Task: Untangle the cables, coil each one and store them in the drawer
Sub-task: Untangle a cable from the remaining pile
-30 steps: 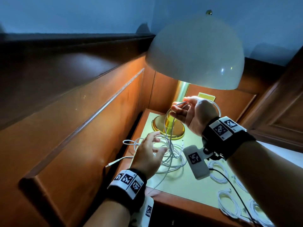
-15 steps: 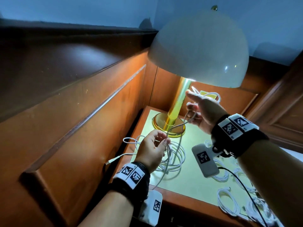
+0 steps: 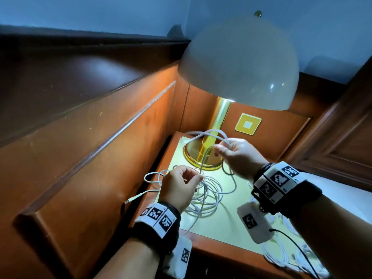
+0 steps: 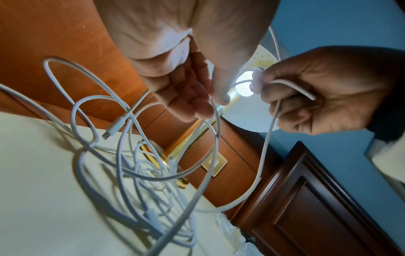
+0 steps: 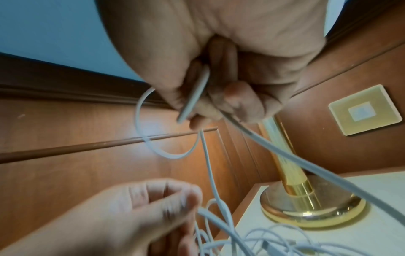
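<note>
Right hand now lower, both hands pinching white cable; left hand likewise.

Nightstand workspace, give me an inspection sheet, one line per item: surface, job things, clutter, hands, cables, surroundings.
Surface: pale nightstand top, lamp-lit, wooden edge.
Job's things: tangled white cables piled near the top's left edge; coiled white cables at the near right. Drawer: nothing seen.
Clutter: brass lamp with white dome shade at the back.
Hands: right hand grips a cable loop above the lamp base; left hand pinches a strand over the tangle.
Cables: one plug end hangs off the left edge.
Surroundings: wood panelling, yellow wall plate, blue wall.
</note>
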